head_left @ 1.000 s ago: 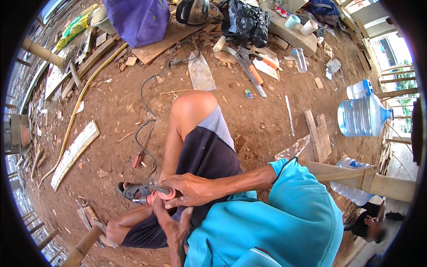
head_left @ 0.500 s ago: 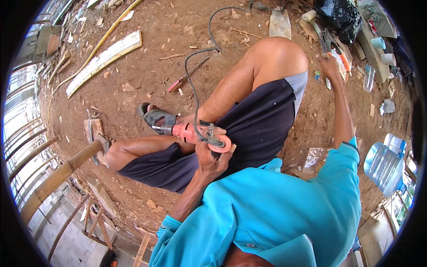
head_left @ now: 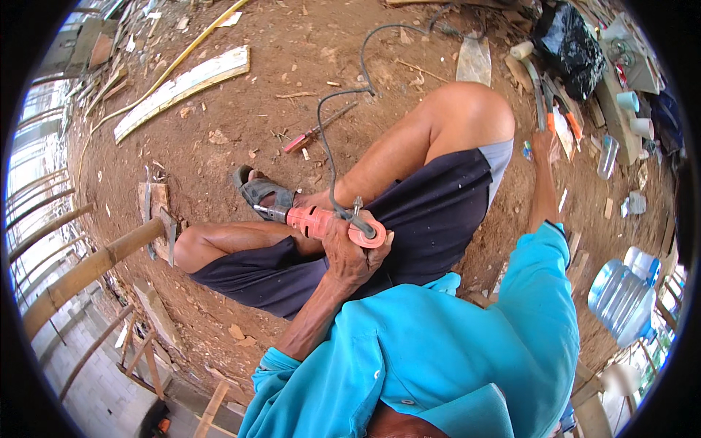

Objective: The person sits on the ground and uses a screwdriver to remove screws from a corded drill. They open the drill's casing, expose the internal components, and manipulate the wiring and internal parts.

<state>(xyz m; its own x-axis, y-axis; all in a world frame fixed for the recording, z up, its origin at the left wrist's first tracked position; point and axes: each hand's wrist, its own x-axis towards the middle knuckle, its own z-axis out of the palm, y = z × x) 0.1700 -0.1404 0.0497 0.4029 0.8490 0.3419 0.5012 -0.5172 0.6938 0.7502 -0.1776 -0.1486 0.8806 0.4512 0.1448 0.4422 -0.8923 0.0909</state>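
A red-orange power drill (head_left: 310, 220) lies across my lap, with my left hand (head_left: 352, 252) closed around its rear body. Its chuck and thin bit point left, beside my sandalled foot (head_left: 266, 193). From the drill's back end a dark cord (head_left: 321, 120) runs away over the dirt. My right hand (head_left: 544, 146) reaches out to the right, low over the ground. Its fingers are at the orange handle of a long-handled tool (head_left: 551, 120), and whether they grip it is unclear. A second orange handle (head_left: 574, 125) lies just beyond.
A red-handled screwdriver (head_left: 299, 140) and a pale board (head_left: 182, 89) lie on the dirt ahead. At the right are a black plastic bag (head_left: 569, 51), cups (head_left: 641, 128), a clear tumbler (head_left: 607, 157) and a large water bottle (head_left: 621, 301). A bamboo pole (head_left: 95, 274) slants in from the left.
My right hand has drawn slightly nearer to me, and its arm is lower. The left hand keeps the drill in place. The whole view has shifted a little.
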